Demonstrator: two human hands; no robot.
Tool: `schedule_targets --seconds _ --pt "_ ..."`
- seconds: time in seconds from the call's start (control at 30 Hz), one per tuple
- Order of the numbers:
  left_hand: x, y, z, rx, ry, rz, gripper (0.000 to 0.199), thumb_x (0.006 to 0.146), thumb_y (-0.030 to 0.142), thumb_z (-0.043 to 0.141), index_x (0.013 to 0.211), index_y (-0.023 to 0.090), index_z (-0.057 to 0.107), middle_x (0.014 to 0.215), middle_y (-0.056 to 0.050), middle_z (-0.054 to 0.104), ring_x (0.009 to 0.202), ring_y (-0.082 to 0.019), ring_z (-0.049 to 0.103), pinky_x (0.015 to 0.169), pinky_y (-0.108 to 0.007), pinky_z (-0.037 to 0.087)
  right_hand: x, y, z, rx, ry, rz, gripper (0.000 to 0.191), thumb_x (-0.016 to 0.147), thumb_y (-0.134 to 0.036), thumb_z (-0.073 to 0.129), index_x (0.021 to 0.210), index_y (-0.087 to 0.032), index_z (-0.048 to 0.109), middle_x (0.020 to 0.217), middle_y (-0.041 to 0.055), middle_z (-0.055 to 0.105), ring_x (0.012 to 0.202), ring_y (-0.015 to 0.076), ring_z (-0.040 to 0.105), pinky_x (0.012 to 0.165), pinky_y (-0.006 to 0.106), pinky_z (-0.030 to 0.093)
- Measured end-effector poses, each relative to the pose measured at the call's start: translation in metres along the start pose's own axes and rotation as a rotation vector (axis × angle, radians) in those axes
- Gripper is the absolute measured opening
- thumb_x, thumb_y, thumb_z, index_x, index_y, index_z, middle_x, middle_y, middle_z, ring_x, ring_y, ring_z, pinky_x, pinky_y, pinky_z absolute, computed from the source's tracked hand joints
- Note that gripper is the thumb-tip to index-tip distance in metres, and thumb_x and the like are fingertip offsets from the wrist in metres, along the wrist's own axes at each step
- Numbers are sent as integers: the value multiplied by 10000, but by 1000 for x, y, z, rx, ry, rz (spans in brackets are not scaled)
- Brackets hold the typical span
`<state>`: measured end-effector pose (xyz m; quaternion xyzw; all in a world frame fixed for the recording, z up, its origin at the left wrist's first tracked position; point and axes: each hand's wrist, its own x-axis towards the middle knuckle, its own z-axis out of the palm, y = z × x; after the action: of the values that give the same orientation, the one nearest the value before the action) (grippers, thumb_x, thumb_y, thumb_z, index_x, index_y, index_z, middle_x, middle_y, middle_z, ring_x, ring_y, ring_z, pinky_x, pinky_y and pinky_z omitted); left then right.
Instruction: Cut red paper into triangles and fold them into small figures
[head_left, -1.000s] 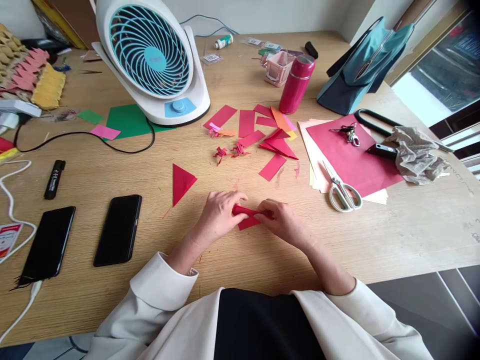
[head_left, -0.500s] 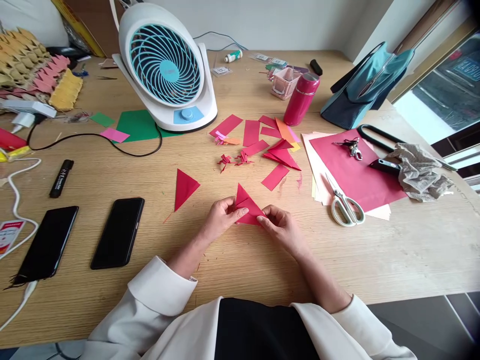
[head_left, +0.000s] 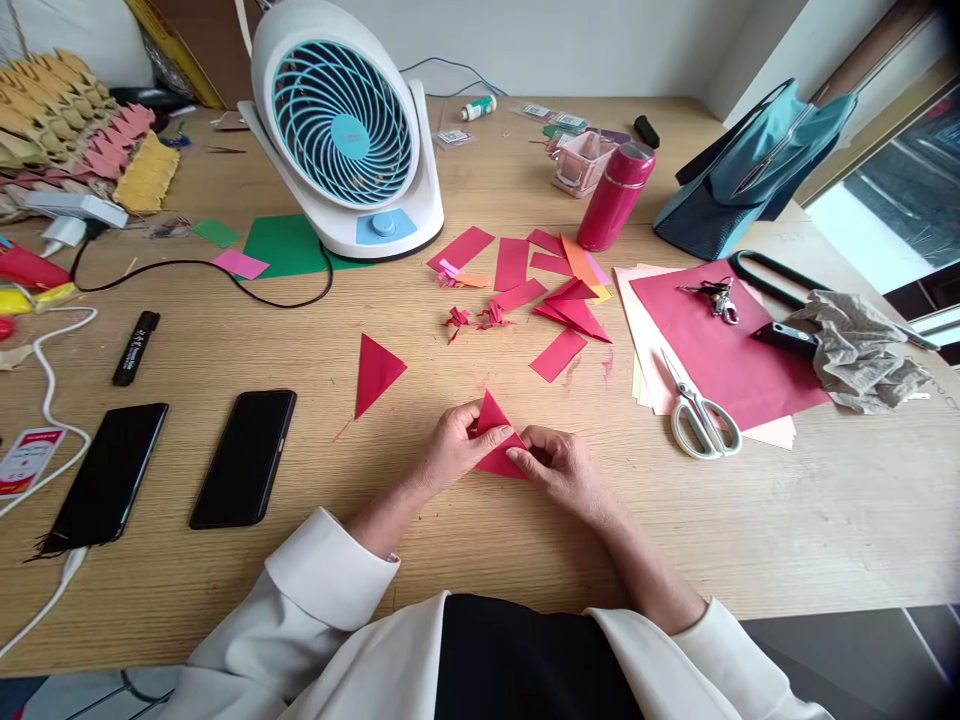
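Observation:
Between my two hands is a folded piece of red paper (head_left: pixel 500 458), with one pointed corner standing up at the top. My left hand (head_left: pixel 459 443) pinches its left side, the thumb lying across the front. My right hand (head_left: pixel 556 464) grips the right edge between thumb and fingers. Part of the paper is hidden behind the fingers. To the left on the table lies a red paper triangle (head_left: pixel 379 375). Beyond my hands are small knotted red paper pieces (head_left: pixel 493 316), red paper rectangles (head_left: pixel 559 354) and a folded red paper shape (head_left: pixel 576 312).
White-handled scissors (head_left: pixel 701 418) lie against a stack of sheets topped by a large red sheet (head_left: pixel 772 390). A fan (head_left: pixel 349 130), a pink flask (head_left: pixel 616 197) and a teal bag (head_left: pixel 742 180) stand at the back. Two phones (head_left: pixel 244 458) and a black marker (head_left: pixel 136 348) lie left.
Both hands and the held paper have come slightly lower, nearer my body. My left thumb reaches further across the paper. The whole view has shifted a little.

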<state>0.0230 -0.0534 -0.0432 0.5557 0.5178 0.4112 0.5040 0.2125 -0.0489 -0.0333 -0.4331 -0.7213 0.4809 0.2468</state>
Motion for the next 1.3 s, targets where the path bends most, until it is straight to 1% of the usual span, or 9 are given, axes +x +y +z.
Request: schedule_targets --seconds 0.2,0.37,0.5,0.57,0.67,0.77,0.97,1.17,1.3 --pt "2 6 -1 -166 105 8 295 817 395 694 680 150 604 629 40 516 603 -85 441 600 -213 375 -1 3 1 -1 -72 -80 394 933 -430 565 639 -192 451 619 -36 424 572 101 368 548 244 286" --pt "5 2 -5 -377 232 -113 373 774 524 711 747 152 694 686 2 609 613 -103 505 581 -219 421 -1 3 0 47 -91 -69 409 938 -456 550 643 -191 448 623 -33 415 572 102 366 546 246 284" --pt "3 3 -4 -478 123 -129 453 821 612 621 879 168 691 775 -27 652 733 -153 597 647 -248 479 0 5 0 139 -20 -3 420 924 -492 553 649 -194 444 620 -37 380 573 103 345 539 250 269" --pt "1 4 -3 -402 42 -92 424 815 585 647 890 168 678 764 -14 635 736 -149 585 677 -248 468 2 8 1 190 17 30 423 917 -507 551 652 -196 442 614 -41 361 568 103 323 532 252 259" --pt "0 3 0 -233 -18 -48 338 779 479 731 787 153 641 708 16 578 666 -112 507 642 -223 413 3 10 1 239 31 56 417 911 -520 554 669 -191 469 611 -43 369 562 102 309 525 252 251" --pt "0 -1 2 -213 5 -44 303 798 433 721 767 152 611 706 24 561 659 -103 478 643 -223 398 2 11 0 256 14 55 396 917 -512 556 701 -184 503 616 -42 391 567 102 322 533 251 256" --pt "1 -2 1 -327 145 -61 331 782 424 736 699 161 553 663 44 516 624 -87 436 619 -211 378 2 12 0 259 6 21 345 929 -465 567 737 -183 522 640 -45 404 584 103 342 551 251 262" --pt "1 -5 0 -235 63 -71 296 760 425 755 845 156 665 790 3 640 735 -131 549 716 -241 442 2 15 1 261 52 9 323 917 -461 584 764 -179 556 656 -35 450 605 112 379 568 251 294" --pt "1 -5 0 -238 70 -73 295 763 409 749 894 155 677 844 -9 668 789 -152 578 780 -267 457 3 15 2 281 61 9 307 898 -468 607 799 -179 579 686 -25 493 623 119 404 585 254 318"
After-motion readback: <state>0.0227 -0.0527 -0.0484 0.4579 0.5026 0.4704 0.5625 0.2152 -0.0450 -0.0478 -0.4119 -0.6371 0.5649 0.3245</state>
